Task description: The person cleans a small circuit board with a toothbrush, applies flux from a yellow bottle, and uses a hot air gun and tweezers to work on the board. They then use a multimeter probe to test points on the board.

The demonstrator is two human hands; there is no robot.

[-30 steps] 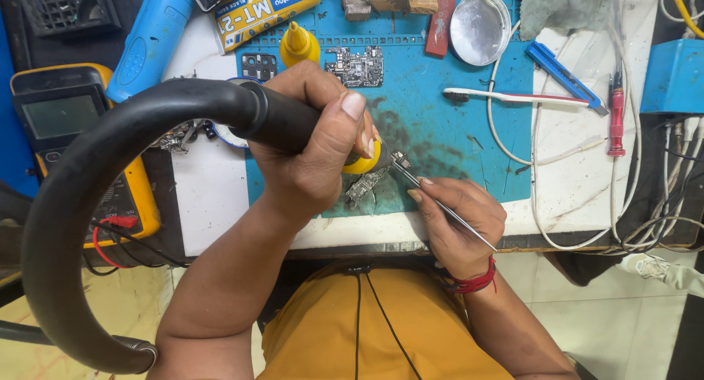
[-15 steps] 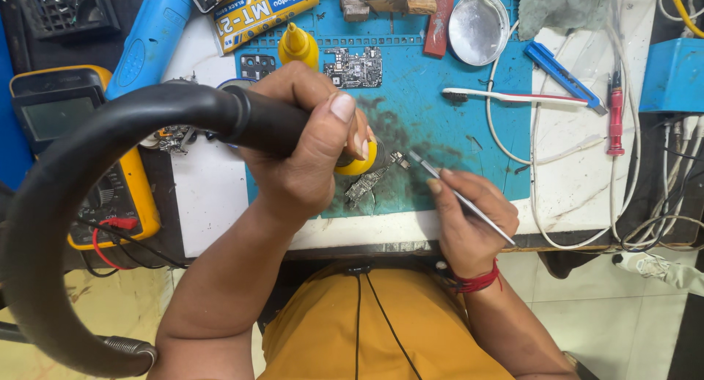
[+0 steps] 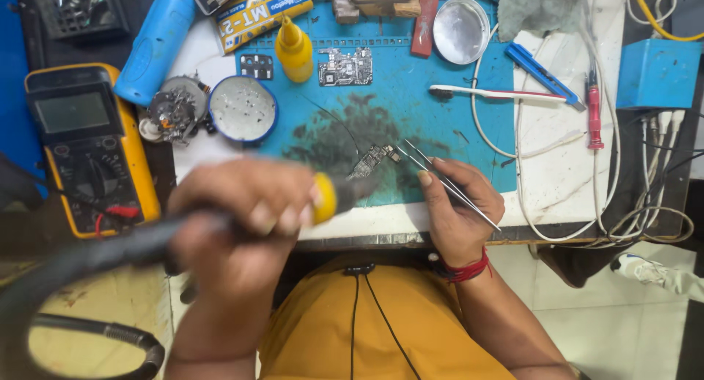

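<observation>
Slim steel tweezers (image 3: 447, 183) are pinched in the right hand (image 3: 458, 218); the left hand (image 3: 242, 218) is clamped around a black, yellow-collared hot-air handle (image 3: 323, 198). The small green circuit board (image 3: 374, 160) could be scorched if heat is misdirected.

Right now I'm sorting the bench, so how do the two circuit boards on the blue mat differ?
The small circuit board lies near the mat's front edge on a dark-stained patch, by the tweezers in the right hand; the larger circuit board lies farther back on clean mat beside the yellow bottle. The small one sits askew, the larger one square. Both lie flat on the blue mat.
</observation>
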